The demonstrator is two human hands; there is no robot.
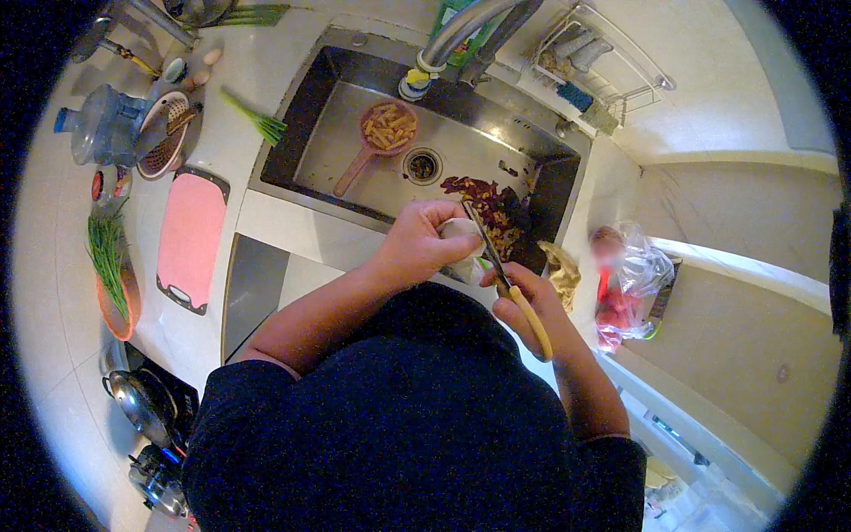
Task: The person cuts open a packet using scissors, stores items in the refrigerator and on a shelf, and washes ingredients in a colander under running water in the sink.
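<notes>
My left hand [418,238] is closed around a pale, whitish piece [459,239] in front of the sink's near edge; its kind is unclear, and my fingers cover much of it. My right hand [530,306] grips a peeling knife [529,324] with a yellow handle and a long narrow metal blade. The blade points away from me and lies against the right side of the pale piece. Beyond both hands, dark reddish peelings and scraps [486,202] lie in the sink [341,105]. A pink long-handled strainer [355,168] holding cut light-brown pieces [388,127] rests in the basin.
A faucet [470,27] arches over the sink. Left stand a pink cutting board [192,235], a green onion stalk [253,117], an orange basket [120,306] with greens, and a large water bottle [106,124]. Plastic bags [634,266] lie right; a wire rack [612,66] stands behind.
</notes>
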